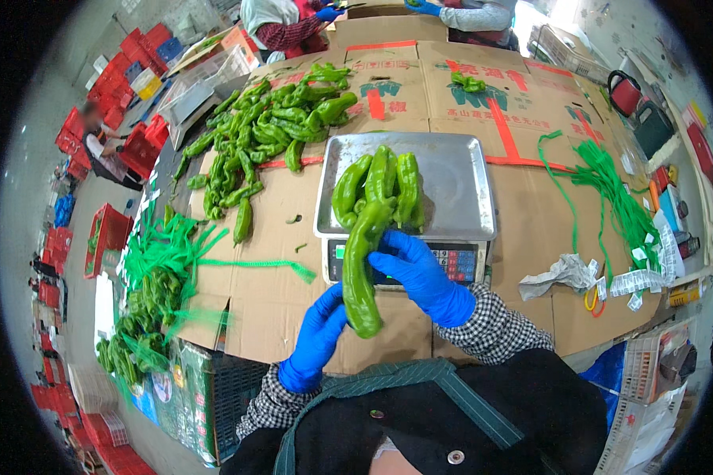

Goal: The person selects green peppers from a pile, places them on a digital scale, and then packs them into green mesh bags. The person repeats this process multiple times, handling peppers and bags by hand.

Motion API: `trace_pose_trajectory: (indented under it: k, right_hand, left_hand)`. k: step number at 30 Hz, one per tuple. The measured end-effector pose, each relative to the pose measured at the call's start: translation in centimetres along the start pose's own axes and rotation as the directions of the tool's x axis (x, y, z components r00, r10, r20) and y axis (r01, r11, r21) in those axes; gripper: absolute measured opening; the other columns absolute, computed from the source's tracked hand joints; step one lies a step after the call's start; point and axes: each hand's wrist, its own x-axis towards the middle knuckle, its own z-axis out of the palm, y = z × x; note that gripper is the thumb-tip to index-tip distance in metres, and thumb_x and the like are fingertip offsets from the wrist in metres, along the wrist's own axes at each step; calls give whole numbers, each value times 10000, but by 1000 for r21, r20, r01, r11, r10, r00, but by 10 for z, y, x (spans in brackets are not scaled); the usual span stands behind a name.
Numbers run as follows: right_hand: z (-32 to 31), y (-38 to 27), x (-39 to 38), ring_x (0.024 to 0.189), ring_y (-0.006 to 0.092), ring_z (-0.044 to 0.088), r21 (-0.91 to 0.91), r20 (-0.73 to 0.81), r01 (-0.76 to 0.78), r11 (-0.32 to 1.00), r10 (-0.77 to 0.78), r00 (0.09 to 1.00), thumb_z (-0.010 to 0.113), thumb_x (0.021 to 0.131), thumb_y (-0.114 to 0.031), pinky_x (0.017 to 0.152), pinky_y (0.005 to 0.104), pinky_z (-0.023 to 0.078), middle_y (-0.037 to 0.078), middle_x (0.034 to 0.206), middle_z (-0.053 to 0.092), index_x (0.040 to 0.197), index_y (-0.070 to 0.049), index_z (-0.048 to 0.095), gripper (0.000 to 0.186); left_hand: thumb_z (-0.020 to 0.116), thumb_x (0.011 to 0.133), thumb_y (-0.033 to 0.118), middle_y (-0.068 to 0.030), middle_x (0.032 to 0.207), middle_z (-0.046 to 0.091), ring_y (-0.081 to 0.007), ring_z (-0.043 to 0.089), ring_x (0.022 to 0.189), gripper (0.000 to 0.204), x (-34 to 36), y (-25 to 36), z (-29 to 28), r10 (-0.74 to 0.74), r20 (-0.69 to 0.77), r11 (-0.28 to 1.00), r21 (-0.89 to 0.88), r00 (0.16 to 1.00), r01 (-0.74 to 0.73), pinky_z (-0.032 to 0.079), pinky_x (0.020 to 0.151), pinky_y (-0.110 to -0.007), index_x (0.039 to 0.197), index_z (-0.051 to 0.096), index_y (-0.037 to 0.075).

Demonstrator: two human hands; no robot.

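A long green pepper [362,277] is in front of me, held between my two blue-gloved hands. My right hand [426,279] pinches its right side near the upper part. Lower down, my left hand [315,336] has its fingers closed at the pepper's left edge, the fingertips partly hidden behind it. Just beyond, several green peppers [382,172] lie side by side on the steel pan [457,186] of a weighing scale. The scale's keypad [457,260] shows beside my right hand, and the held pepper covers part of its front.
A large heap of peppers [269,127] covers the far left of the cardboard-topped table [285,198]. Green mesh netting [162,249] and netted peppers [152,305] are at the left edge. At right lie green netting strips [610,186], crumpled paper [558,275] and scissors [594,301]. Two gloved people work opposite.
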Motion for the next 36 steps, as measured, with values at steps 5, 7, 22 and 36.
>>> trace_pose_trajectory:
  k: [5, 7, 22, 36]
  right_hand:
    - [-12, -1, 6, 904, 103, 583, -234, -6, 167, 958, -173, 985, 609, 877, -92, 762, 256, 507, 51, 974, 628, 1101, 0, 576, 244]
    - [-6, -13, 5, 888, 97, 577, -259, -6, 208, 943, -217, 976, 618, 870, -88, 762, 258, 499, 38, 936, 628, 1095, 7, 576, 247]
    - [-73, -10, 3, 813, 85, 559, -514, -241, 310, 800, -482, 842, 580, 876, -25, 708, 225, 469, 34, 927, 621, 1072, -17, 610, 199]
    - [-69, -4, -9, 840, 123, 580, -568, -117, 359, 740, -504, 856, 566, 890, -66, 696, 274, 489, 70, 933, 618, 1069, -42, 597, 184]
  left_hand:
    - [599, 870, 108, -105, 1205, 554, -178, 549, 1060, 498, 23, 16, 17, -38, 86, 977, -208, 996, 55, 449, 913, -308, 1318, 416, -10]
    - [611, 857, 80, -97, 1198, 557, -163, 554, 1038, 497, 36, 21, 19, -25, 46, 963, -268, 999, 37, 450, 901, -296, 1310, 428, -14]
    - [732, 759, 292, -93, 939, 618, -183, 599, 779, 497, 173, 43, -7, 470, -88, 394, 912, 878, -119, 483, 674, -302, 1153, 562, 42]
    - [566, 870, 31, -125, 1140, 591, -203, 563, 1026, 322, 138, 36, -11, 629, -67, 580, 704, 775, -410, 438, 888, -322, 1189, 548, -7]
